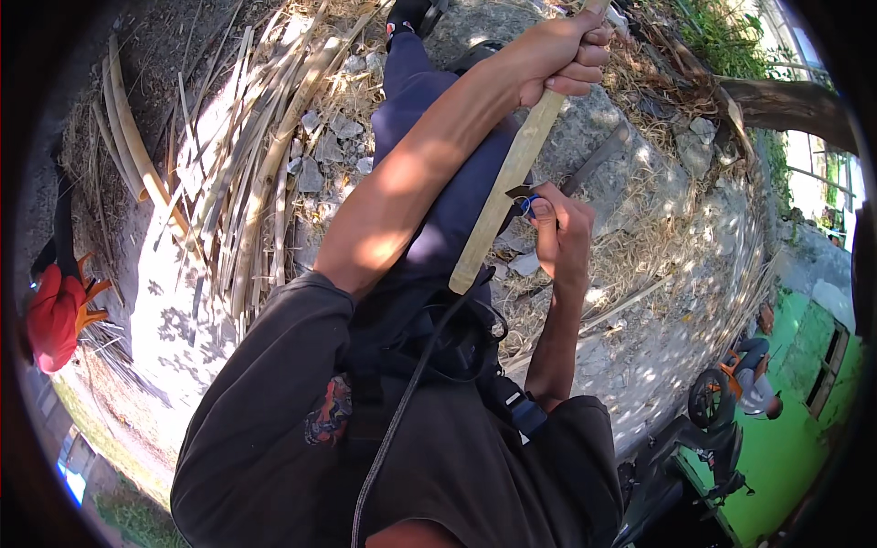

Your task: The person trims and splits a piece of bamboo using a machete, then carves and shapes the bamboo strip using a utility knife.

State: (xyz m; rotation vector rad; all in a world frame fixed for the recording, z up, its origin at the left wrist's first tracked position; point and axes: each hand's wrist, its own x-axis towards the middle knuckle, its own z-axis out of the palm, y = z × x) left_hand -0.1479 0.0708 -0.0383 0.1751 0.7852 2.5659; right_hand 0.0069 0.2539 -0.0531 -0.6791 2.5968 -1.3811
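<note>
One bamboo slat (pixel 490 228) runs from our clenched left hand (pixel 568 66) toward us; our right hand (pixel 565 226) pinches a small blade (pixel 518 193) alongside.

"How's the light?"
"Strong daylight. The ground (pixel 151 274) burns nearly white along its left side and is dappled with shade toward its right edge."
"Elsewhere?"
"Bright patches spot the left forearm (pixel 402 173); the dark shirt (pixel 438 466) swallows detail. Glare whites out the upper right."
"And sharpness?"
"The pale strip (pixel 508 190) reads clearly near the middle. Outward, things soften, the green wall (pixel 799 466) tilts, and the corners go black."
</note>
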